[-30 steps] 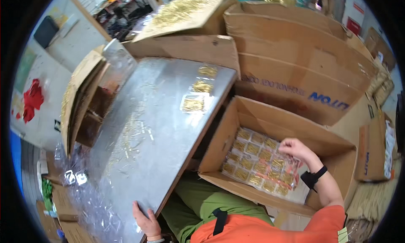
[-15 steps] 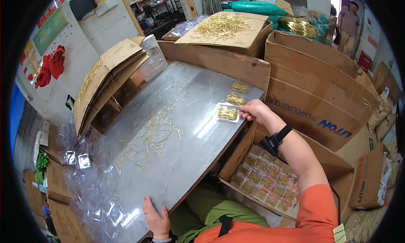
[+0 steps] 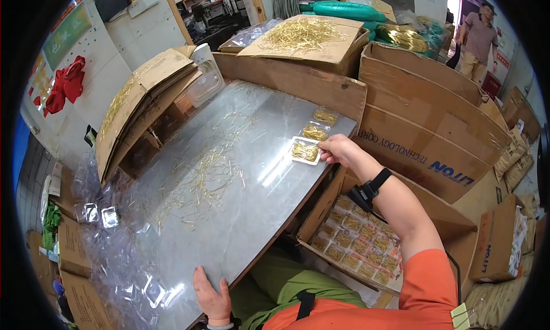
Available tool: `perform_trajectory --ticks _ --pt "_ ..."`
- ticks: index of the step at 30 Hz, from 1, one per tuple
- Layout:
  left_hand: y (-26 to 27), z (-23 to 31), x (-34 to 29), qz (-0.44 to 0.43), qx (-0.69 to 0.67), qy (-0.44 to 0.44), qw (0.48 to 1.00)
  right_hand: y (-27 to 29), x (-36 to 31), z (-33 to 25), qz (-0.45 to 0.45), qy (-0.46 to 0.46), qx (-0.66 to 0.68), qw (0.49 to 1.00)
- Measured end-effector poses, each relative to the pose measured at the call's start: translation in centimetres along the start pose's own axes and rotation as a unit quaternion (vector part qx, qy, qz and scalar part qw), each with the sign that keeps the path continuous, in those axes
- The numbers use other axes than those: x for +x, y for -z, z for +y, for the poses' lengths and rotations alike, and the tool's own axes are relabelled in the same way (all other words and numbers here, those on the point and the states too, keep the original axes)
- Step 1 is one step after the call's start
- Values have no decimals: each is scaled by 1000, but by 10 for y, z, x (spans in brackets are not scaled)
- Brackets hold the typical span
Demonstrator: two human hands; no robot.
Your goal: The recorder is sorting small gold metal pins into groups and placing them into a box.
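Note:
My right hand point(image 3: 338, 150) pinches the right edge of a small clear plastic pack point(image 3: 305, 152) filled with gold-coloured wire pins. The pack lies at the right side of the grey metal tabletop point(image 3: 252, 192). Just beyond it, two similar filled packs stand in a row, the middle one point(image 3: 315, 131) and the far one point(image 3: 325, 116). My left hand point(image 3: 212, 298) rests with fingers stretched out on the table's near edge, holding nothing. Loose gold pins point(image 3: 209, 172) are scattered over the middle of the tabletop.
Below the table's right edge, an open cardboard box point(image 3: 358, 244) holds rows of filled packs. Clear empty plastic packs point(image 3: 129, 267) pile up at the left. Cardboard with heaped pins point(image 3: 301, 35) stands at the back. A large carton point(image 3: 424, 124) rises at right; a person point(image 3: 480, 41) stands beyond.
The pack at my right hand has shifted slightly left, and the hand with it. My left hand stays in place. The person in the background has come nearer.

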State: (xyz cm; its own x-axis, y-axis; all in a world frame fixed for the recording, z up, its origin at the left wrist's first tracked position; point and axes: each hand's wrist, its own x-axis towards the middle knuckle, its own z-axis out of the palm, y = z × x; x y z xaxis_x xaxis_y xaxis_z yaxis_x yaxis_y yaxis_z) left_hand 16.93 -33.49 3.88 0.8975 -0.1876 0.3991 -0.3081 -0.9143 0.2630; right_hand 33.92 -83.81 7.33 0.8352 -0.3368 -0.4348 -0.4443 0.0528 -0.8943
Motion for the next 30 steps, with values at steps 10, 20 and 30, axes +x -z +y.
perform_trajectory --ticks 10,20,30 --pt "-1 -3 -3 -6 -3 17 1000 63 -75 46 -111 66 80 988" --pt "-6 -9 -4 -17 7 12 1000 217 -187 278 -56 -67 109 990" --pt "3 18 5 -22 151 16 988 282 -203 492 59 -201 96 973"
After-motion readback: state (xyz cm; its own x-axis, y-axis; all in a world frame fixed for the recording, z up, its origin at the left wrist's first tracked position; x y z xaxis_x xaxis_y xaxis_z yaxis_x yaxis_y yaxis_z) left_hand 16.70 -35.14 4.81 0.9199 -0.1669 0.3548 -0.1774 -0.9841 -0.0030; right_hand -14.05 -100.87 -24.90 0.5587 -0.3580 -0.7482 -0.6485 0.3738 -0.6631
